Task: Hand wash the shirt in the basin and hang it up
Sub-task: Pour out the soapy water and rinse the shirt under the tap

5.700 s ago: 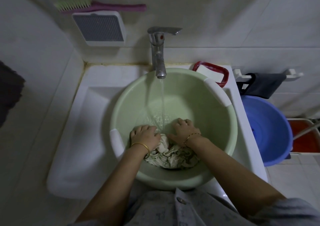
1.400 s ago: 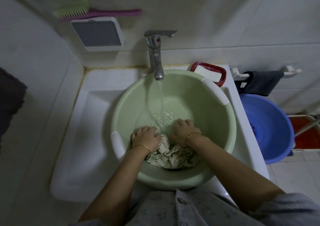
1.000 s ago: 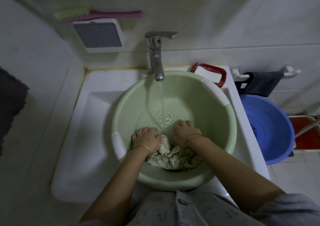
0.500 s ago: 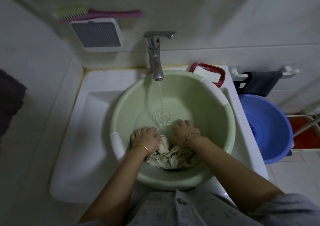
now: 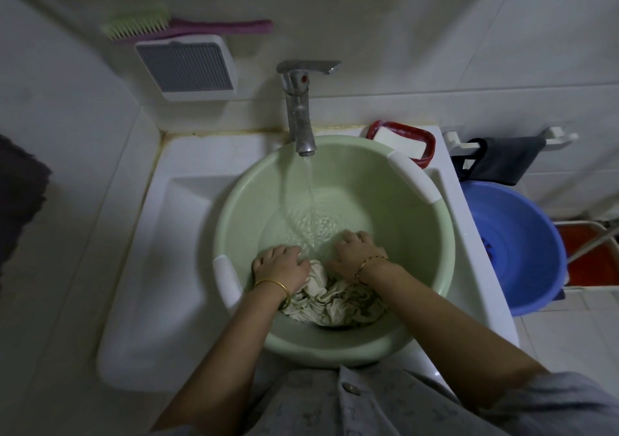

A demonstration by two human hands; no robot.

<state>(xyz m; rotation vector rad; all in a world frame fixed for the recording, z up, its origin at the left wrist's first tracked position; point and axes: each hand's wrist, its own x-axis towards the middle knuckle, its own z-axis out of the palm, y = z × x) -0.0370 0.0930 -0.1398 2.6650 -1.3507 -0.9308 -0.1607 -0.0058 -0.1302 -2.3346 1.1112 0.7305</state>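
Head view: shirt [image 5: 335,301] lies bunched and wet against the near wall of the green basin [image 5: 385,181], with the tap [image 5: 299,110] running into shallow water just beyond it. The left hand [image 5: 281,270] and right hand [image 5: 355,251] sit side by side, slightly apart, each with fingers curled down onto the bundle's far edge, gripping cloth. Judgement: soaked fabric is soft, limp and heavier than dry, will sag and drip when lifted, so take full fistfuls of gathered folds for rubbing and the shoulders or collar for hanging, though neither can be made out in the crumple.
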